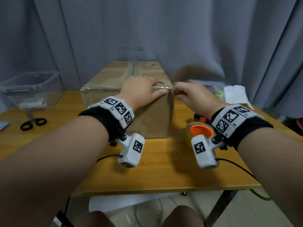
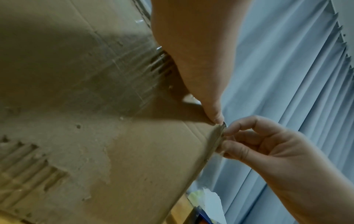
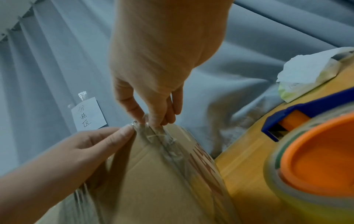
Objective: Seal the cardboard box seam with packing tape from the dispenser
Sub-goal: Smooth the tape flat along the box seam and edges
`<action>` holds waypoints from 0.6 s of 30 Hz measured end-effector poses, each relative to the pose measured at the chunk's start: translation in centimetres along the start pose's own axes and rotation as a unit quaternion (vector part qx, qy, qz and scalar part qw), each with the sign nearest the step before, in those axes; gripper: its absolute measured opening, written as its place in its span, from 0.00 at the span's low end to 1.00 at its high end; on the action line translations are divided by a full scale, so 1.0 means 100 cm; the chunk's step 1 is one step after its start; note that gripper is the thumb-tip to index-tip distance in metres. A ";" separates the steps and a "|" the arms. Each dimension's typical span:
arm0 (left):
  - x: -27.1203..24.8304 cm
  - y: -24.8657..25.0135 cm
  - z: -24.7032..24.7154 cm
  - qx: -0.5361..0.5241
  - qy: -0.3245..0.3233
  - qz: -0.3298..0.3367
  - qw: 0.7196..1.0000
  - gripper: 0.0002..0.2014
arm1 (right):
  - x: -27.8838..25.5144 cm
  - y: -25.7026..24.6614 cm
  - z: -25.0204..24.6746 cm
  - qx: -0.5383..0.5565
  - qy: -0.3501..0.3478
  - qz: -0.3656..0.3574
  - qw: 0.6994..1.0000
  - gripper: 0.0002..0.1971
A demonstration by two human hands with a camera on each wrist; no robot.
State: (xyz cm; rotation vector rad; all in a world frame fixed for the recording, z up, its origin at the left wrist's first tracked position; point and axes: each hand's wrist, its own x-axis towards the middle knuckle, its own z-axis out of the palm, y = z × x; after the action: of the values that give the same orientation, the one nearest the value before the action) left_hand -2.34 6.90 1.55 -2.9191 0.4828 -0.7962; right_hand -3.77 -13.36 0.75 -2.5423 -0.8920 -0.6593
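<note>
Cardboard box (image 1: 127, 102) standing on the worktop (image 1: 155, 169), long axis running away from the person, top seam (image 1: 133, 69) along that same axis and already glossy with tape.

Left hand (image 1: 139, 91) laid over the near top edge of the box, fingers straight and pressing down, thumb on the front face; nothing gripped.

Right hand (image 1: 190, 94) at the near right top corner of the box, thumb and forefinger curled into a fine pinch. Right grip closed on a clear film of packing tape (image 3: 153, 134) at that corner edge, as read from the right wrist view; remaining fingers loosely tucked.

Tape dispenser (image 1: 199, 130), orange core, blue frame, lying on the worktop just right of the box, below and behind the right wrist; not held by either hand.

Relation governing the coming move: tape end lies directly at the right fingertips, left fingertips just beside it across the corner. Right hand nearer the dispenser. Judged: tape end being smoothed or picked at the corner; whether stuck down or lifting, cannot tell.
</note>
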 end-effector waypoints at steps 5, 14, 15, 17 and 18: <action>-0.002 0.001 0.000 -0.001 0.005 -0.009 1.000 0.31 | 0.012 -0.002 0.000 -0.043 0.000 -0.015 0.999 0.02; -0.007 0.006 0.005 0.003 0.029 -0.011 1.000 0.32 | 0.009 -0.004 0.020 0.197 0.095 0.102 0.970 0.15; -0.007 0.006 0.005 0.006 0.031 -0.010 0.999 0.32 | 0.009 -0.003 0.023 0.255 0.114 0.127 0.952 0.18; -0.008 0.007 0.005 0.014 0.036 -0.010 0.999 0.32 | 0.008 -0.002 0.031 0.322 0.129 0.174 0.922 0.18; -0.008 0.008 0.005 0.018 0.040 -0.010 0.999 0.31 | 0.007 -0.003 0.035 0.332 0.120 0.195 0.915 0.16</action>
State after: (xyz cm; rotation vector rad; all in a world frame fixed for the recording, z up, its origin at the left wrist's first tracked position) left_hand -2.95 6.44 0.64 -2.8736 0.4402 -0.9161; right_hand -2.40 -11.17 -1.67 -1.8882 -0.4000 -0.4287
